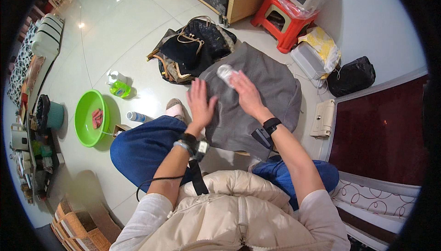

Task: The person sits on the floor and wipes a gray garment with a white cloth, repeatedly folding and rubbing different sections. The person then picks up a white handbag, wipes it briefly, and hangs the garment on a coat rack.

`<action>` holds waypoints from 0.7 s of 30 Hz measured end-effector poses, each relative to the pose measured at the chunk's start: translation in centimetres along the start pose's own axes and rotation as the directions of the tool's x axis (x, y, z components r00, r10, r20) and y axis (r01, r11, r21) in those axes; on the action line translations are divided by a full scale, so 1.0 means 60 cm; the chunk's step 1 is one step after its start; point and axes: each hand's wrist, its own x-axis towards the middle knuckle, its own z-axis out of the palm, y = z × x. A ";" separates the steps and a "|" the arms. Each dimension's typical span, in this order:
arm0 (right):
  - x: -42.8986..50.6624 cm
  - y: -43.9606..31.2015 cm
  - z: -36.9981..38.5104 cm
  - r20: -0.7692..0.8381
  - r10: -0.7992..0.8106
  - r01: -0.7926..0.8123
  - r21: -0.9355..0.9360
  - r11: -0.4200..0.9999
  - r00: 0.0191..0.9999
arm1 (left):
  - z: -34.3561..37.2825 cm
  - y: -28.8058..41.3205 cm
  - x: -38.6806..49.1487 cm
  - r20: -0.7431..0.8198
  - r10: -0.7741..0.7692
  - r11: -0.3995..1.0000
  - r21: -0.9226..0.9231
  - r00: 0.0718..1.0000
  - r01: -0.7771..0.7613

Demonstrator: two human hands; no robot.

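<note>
A grey cloth (265, 72) is draped over something low in front of me; what lies beneath it is hidden. My right hand (248, 93) is over the cloth and grips a small white wad (225, 73), blurred, perhaps tissue or a pad. At the cloth's left edge is my left hand (201, 102), its fingers apart and nothing in them. Just beyond the cloth is a pile of handbags, with a black bag with a metal clasp frame (182, 49) on top and a black quilted bag (206, 32) behind it.
To the left stand a green basin (78, 127) holding a pink cloth (97, 118), a pump bottle of green liquid (120, 89) and a white-blue bottle (136, 116). A red stool (286, 41), black plastic bag (353, 77) and cream purse (322, 118) are on the right.
</note>
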 end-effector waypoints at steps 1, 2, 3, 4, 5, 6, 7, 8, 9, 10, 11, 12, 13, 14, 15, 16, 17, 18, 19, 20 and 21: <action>-0.006 -0.010 0.001 0.054 -0.105 0.106 -0.026 0.994 0.993 | -0.002 -0.021 0.015 0.040 -0.143 0.989 0.042 0.989 0.141; -0.008 -0.014 0.000 0.122 -0.151 0.161 -0.078 0.984 0.981 | -0.005 -0.040 0.027 0.095 -0.262 0.963 -0.040 0.960 0.267; -0.007 -0.015 -0.003 0.136 -0.044 0.057 -0.094 0.994 0.990 | -0.007 -0.058 0.038 0.202 -0.415 0.898 -0.069 0.887 0.435; -0.004 -0.014 -0.006 0.143 0.022 -0.007 -0.101 0.995 0.990 | -0.009 -0.073 0.045 0.239 -0.392 0.899 -0.104 0.888 0.425; 0.003 -0.011 -0.008 0.198 0.136 -0.111 -0.133 0.985 0.971 | -0.008 -0.086 0.052 0.296 -0.390 0.892 -0.112 0.872 0.437; 0.010 -0.013 -0.007 0.118 0.246 -0.225 -0.164 0.960 0.962 | -0.005 -0.097 0.060 0.350 -0.387 0.884 -0.122 0.853 0.451; 0.019 -0.017 -0.003 -0.006 0.231 -0.230 -0.130 0.965 0.973 | -0.001 -0.105 0.065 0.339 -0.377 0.870 -0.191 0.862 0.455; 0.029 -0.025 0.005 -0.071 0.275 -0.282 -0.107 0.954 0.959 | 0.003 -0.111 0.068 0.330 -0.370 0.849 -0.259 0.869 0.460; 0.037 -0.037 0.015 -0.131 0.323 -0.335 -0.083 0.939 0.937 | 0.007 -0.114 0.070 0.310 -0.357 0.825 -0.338 0.881 0.453; 0.042 -0.055 0.030 -0.160 0.167 -0.185 -0.109 0.977 0.973 | 0.010 -0.117 0.071 0.276 -0.350 0.833 -0.346 0.895 0.433; 0.044 -0.071 0.044 -0.061 0.057 -0.061 -0.083 0.995 0.997 | 0.013 -0.117 0.071 0.250 -0.368 0.808 -0.391 0.896 0.441; 0.045 -0.080 0.056 0.051 0.011 -0.007 -0.063 0.998 0.999 | 0.014 -0.117 0.070 0.224 -0.384 0.784 -0.434 0.896 0.445; 0.044 -0.082 0.065 0.144 -0.128 0.134 -0.033 0.991 0.981 | 0.014 -0.115 0.071 0.253 -0.427 0.735 -0.462 0.868 0.496; 0.039 -0.077 0.068 0.140 -0.021 0.028 -0.044 0.999 0.990 | 0.012 -0.114 0.069 0.205 -0.449 0.761 -0.424 0.870 0.492; 0.036 -0.064 0.066 0.111 0.013 -0.007 -0.057 0.998 0.994 | 0.011 -0.111 0.070 0.197 -0.442 0.765 -0.426 0.875 0.483; 0.028 -0.042 0.056 0.011 0.031 -0.029 -0.144 0.989 0.999 | 0.008 -0.109 0.070 0.193 -0.445 0.768 -0.420 0.874 0.484; 0.025 -0.017 0.045 0.088 0.161 -0.142 -0.186 0.972 0.983 | 0.006 -0.106 0.071 0.173 -0.453 0.773 -0.411 0.874 0.482; 0.012 0.003 0.032 0.015 0.407 -0.405 -0.066 0.912 0.913 | 0.005 -0.103 0.072 0.210 -0.468 0.739 -0.440 0.858 0.511; 0.008 0.028 0.015 -0.010 0.400 -0.393 -0.206 0.896 0.917 | 0.005 -0.101 0.073 0.274 -0.489 0.656 -0.510 0.828 0.557; 0.001 0.038 0.002 -0.048 0.431 -0.430 -0.226 0.874 0.901 | 0.004 -0.100 0.073 0.337 -0.502 0.565 -0.569 0.796 0.597; -0.001 0.039 -0.007 -0.003 0.532 -0.512 -0.279 0.812 0.847 | 0.004 -0.100 0.073 0.401 -0.507 0.464 -0.619 0.763 0.634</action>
